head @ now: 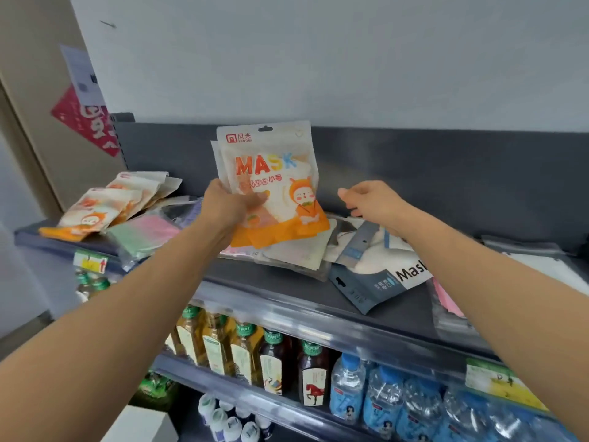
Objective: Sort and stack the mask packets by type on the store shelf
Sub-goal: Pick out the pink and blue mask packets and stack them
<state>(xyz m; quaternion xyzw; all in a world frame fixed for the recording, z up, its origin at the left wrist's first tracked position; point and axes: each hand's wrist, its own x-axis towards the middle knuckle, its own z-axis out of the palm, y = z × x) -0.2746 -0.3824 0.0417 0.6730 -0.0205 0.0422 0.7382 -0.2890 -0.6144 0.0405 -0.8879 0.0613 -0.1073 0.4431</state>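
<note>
The left hand (223, 205) is clamped on a small bunch of glossy white-and-orange plastic mask packets (271, 183) printed with "MASK" and a cartoon child, thumb across the front of the foremost one, holding them nearly upright above the dark grey metal top shelf (287, 282). At least one more packet edge shows behind the front one. The right hand (371, 199) hovers to the right of the held packets, fingers loosely curled and apart, gripping nothing. On the shelf to the left of the held packets lies a fanned stack of matching white-and-orange packets (108, 205), and just beside that stack, nearer the held packets, a clear bag of pastel pink and green masks (143, 231). Beneath the held packets lie flat translucent white pouches (299, 253). To their right, under the right forearm, rests a dark blue-and-white packet lettered "Mask" (382, 275), and farther right a clear bag showing pink masks (446, 298) at the shelf's front edge. Below the shelf stand amber and dark tea bottles with green caps (245, 352) and, to their right, clear water bottles with blue labels (382, 400).
</note>
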